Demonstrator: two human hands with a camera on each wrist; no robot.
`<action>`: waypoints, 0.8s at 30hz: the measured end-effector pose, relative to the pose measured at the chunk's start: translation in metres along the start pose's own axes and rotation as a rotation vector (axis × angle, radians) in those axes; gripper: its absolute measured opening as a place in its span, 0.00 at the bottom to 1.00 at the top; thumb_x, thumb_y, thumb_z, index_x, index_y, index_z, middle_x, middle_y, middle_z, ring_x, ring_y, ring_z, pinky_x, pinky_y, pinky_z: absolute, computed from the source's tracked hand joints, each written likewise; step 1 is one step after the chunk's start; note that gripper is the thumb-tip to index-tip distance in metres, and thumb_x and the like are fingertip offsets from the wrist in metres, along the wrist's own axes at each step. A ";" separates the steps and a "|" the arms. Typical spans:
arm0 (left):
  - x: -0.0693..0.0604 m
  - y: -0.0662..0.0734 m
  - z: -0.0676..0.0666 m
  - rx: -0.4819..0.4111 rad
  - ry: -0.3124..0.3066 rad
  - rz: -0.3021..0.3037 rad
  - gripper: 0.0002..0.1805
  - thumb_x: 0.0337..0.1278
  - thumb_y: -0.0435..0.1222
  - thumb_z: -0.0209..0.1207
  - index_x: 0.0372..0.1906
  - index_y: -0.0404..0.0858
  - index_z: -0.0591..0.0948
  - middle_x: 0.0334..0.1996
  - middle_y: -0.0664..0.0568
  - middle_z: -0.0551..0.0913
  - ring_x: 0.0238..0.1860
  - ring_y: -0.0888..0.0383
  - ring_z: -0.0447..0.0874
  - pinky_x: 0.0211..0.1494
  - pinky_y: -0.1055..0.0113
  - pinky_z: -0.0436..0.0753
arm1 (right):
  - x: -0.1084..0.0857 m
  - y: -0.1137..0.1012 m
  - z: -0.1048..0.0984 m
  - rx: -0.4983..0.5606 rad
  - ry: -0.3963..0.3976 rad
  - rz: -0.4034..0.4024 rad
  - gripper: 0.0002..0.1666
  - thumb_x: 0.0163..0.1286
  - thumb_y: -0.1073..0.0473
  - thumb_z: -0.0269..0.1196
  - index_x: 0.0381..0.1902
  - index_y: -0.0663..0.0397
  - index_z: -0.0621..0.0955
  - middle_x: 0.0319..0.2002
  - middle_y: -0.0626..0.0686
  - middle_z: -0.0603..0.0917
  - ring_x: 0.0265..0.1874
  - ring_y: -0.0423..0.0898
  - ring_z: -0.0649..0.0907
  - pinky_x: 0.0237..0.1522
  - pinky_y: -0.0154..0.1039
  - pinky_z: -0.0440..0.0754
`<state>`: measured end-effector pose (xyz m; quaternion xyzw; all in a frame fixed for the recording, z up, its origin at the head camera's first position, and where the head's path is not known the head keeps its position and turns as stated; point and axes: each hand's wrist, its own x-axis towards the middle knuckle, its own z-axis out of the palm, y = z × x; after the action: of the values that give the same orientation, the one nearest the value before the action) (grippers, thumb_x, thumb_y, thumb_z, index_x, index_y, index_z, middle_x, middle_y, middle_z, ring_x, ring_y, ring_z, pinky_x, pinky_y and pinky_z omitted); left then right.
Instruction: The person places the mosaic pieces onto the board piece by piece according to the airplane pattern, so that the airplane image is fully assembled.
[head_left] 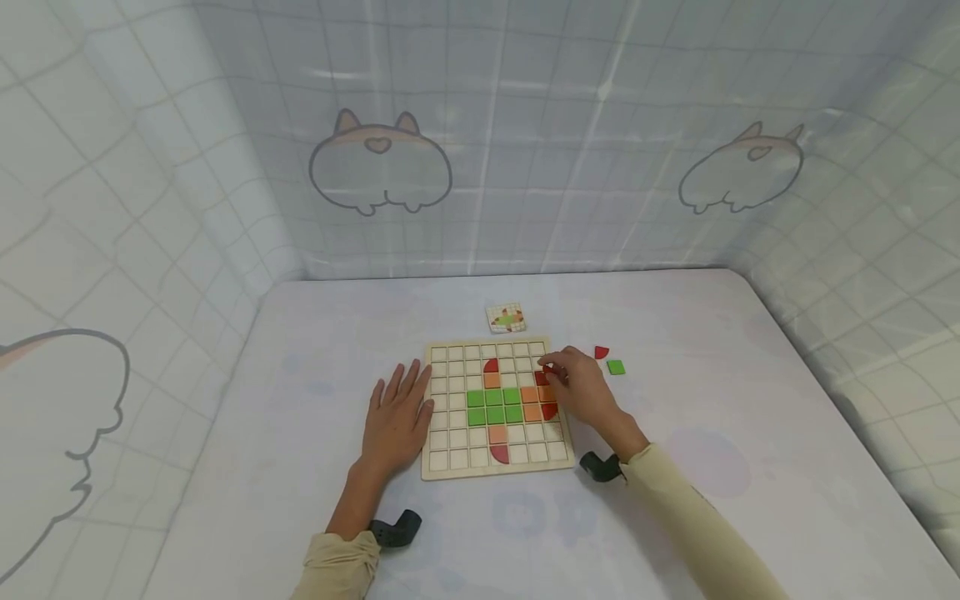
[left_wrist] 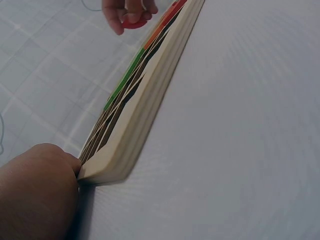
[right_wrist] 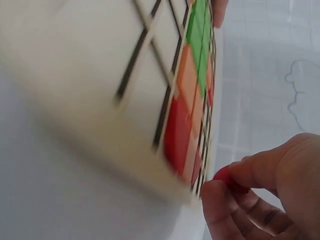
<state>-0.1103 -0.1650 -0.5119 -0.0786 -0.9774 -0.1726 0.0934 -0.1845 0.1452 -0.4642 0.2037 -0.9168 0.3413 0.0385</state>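
A wooden grid board point(head_left: 450, 458) lies on the table, with green squares point(head_left: 494, 415), orange squares point(head_left: 531, 412) and red quarter-circle pieces point(head_left: 499, 453) set in its cells. My left hand point(head_left: 393, 421) lies flat with fingers spread at the board's left edge, the thumb touching the frame. Over the right side of the board, my right hand point(head_left: 585, 387) pinches a small red piece point(right_wrist: 225, 176) between thumb and fingers. That piece point(left_wrist: 134, 24) shows raised above the board in the left wrist view; the fingers hide its full shape.
Right of the board lie a loose red quarter-circle point(head_left: 602, 352) and a loose green square point(head_left: 616, 367). Behind it sits a small pattern card point(head_left: 506, 317) with a coloured grid design. Pale tiled-print sheets point(head_left: 540, 208) enclose the table at the back and sides.
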 end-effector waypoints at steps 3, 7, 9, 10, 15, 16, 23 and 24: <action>0.001 0.000 0.000 -0.002 -0.003 -0.002 0.31 0.75 0.47 0.42 0.78 0.44 0.57 0.77 0.48 0.54 0.77 0.47 0.43 0.74 0.45 0.41 | 0.005 -0.012 0.006 0.001 -0.032 0.007 0.09 0.64 0.66 0.68 0.43 0.55 0.86 0.31 0.45 0.81 0.28 0.43 0.77 0.29 0.36 0.79; 0.001 -0.001 0.000 0.001 -0.009 -0.004 0.31 0.75 0.47 0.41 0.78 0.44 0.57 0.77 0.48 0.54 0.77 0.47 0.43 0.74 0.45 0.42 | 0.012 -0.028 0.014 0.009 -0.104 0.001 0.05 0.64 0.60 0.70 0.38 0.47 0.87 0.30 0.40 0.83 0.25 0.40 0.77 0.27 0.35 0.77; 0.001 -0.001 -0.001 -0.001 -0.010 -0.005 0.31 0.75 0.47 0.42 0.78 0.44 0.57 0.77 0.48 0.54 0.77 0.47 0.43 0.74 0.45 0.42 | 0.016 -0.034 0.019 0.022 -0.130 -0.027 0.04 0.64 0.59 0.71 0.37 0.45 0.87 0.29 0.39 0.83 0.25 0.39 0.77 0.27 0.35 0.76; 0.001 -0.001 -0.001 -0.003 -0.010 -0.005 0.31 0.75 0.47 0.42 0.78 0.44 0.57 0.77 0.48 0.54 0.77 0.47 0.43 0.74 0.45 0.42 | 0.018 -0.037 0.022 0.032 -0.141 -0.045 0.04 0.64 0.59 0.71 0.37 0.45 0.87 0.29 0.39 0.84 0.25 0.38 0.77 0.27 0.35 0.77; 0.002 -0.001 -0.002 -0.008 -0.008 -0.001 0.31 0.74 0.47 0.43 0.78 0.44 0.57 0.77 0.48 0.54 0.77 0.47 0.44 0.74 0.44 0.42 | 0.026 -0.050 0.035 0.105 -0.192 -0.115 0.03 0.64 0.60 0.71 0.36 0.48 0.87 0.29 0.40 0.85 0.26 0.36 0.79 0.30 0.34 0.78; 0.002 -0.001 -0.003 -0.007 -0.009 0.000 0.31 0.74 0.47 0.43 0.78 0.44 0.57 0.77 0.48 0.54 0.77 0.47 0.44 0.74 0.44 0.42 | 0.027 -0.053 0.038 0.121 -0.204 -0.130 0.03 0.64 0.60 0.70 0.36 0.49 0.87 0.29 0.40 0.85 0.27 0.36 0.79 0.30 0.34 0.79; 0.003 -0.001 -0.004 0.006 -0.021 0.000 0.32 0.74 0.47 0.43 0.78 0.45 0.56 0.77 0.49 0.54 0.77 0.47 0.44 0.74 0.44 0.42 | 0.038 -0.069 0.058 0.163 -0.291 -0.197 0.03 0.63 0.59 0.71 0.35 0.49 0.88 0.30 0.38 0.85 0.28 0.33 0.80 0.34 0.32 0.80; 0.003 -0.001 -0.005 0.004 -0.022 0.001 0.32 0.75 0.47 0.43 0.78 0.45 0.56 0.77 0.49 0.54 0.77 0.47 0.44 0.74 0.44 0.42 | 0.040 -0.071 0.061 0.159 -0.299 -0.205 0.02 0.63 0.58 0.71 0.35 0.49 0.88 0.29 0.37 0.85 0.28 0.32 0.80 0.34 0.32 0.79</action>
<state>-0.1124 -0.1675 -0.5072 -0.0808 -0.9787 -0.1695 0.0830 -0.1883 0.0442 -0.4593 0.3469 -0.8570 0.3728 -0.0797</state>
